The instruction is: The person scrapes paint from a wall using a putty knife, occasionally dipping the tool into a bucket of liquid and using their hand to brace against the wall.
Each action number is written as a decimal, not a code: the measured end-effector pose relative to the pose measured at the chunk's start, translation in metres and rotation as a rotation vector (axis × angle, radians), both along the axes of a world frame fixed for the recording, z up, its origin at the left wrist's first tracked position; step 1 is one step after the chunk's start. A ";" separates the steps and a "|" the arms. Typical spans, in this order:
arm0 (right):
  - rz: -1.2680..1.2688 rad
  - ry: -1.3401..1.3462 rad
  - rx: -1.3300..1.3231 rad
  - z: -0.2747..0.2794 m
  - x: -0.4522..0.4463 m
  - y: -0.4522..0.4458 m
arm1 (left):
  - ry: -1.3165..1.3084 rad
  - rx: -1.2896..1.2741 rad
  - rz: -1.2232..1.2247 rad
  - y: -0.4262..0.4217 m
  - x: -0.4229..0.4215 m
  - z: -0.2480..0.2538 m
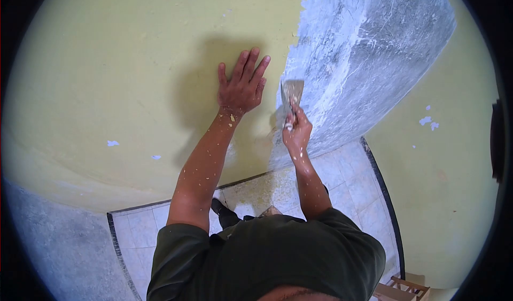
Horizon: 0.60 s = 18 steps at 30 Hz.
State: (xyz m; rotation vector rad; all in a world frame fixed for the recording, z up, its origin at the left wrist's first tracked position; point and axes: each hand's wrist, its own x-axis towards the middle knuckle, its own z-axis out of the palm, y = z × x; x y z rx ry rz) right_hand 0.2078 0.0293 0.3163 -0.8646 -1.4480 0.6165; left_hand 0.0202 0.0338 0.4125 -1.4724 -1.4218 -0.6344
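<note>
My left hand (241, 84) is spread, with its fingers apart, against the yellow painted wall (133, 60). It holds nothing. To its right, my right hand (297, 129) grips the handle of a scraper (293, 89). The scraper's wide blade points up and lies at the ragged edge between the yellow paint and the bare grey-white wall patch (363, 49). Small paint flakes stick to both forearms and to the left wrist.
Below is a tiled floor (355, 183) with a dark border and scattered paint flakes. A wooden item (409, 286) stands at the bottom right. A bare grey wall (59, 237) is at the lower left. A dark object (497, 140) shows at the right edge.
</note>
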 end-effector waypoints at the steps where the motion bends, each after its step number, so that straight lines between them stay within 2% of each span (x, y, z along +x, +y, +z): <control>1: 0.021 -0.037 -0.054 -0.008 0.003 -0.001 | 0.023 0.012 0.019 0.001 -0.001 0.001; 5: -0.048 -0.097 -0.060 0.005 -0.003 -0.004 | 0.016 0.000 0.015 0.000 -0.001 0.000; 7: -0.056 -0.006 0.145 0.019 -0.009 0.011 | 0.018 0.002 0.008 -0.001 0.000 0.002; 9: -0.045 0.017 0.099 0.012 -0.005 0.004 | 0.020 -0.006 0.007 -0.003 0.001 -0.001; 11: -0.032 -0.098 -0.012 -0.017 0.002 -0.006 | 0.025 0.010 0.015 0.000 -0.001 0.002; 13: -0.070 -0.123 0.078 -0.029 -0.002 0.002 | 0.025 0.019 0.014 0.001 -0.001 0.000; 16: -0.066 -0.052 0.055 0.015 -0.009 0.000 | 0.020 -0.002 0.016 -0.001 0.000 0.002; 18: -0.044 -0.059 0.030 0.009 -0.003 -0.003 | 0.012 -0.010 0.007 -0.002 0.001 -0.002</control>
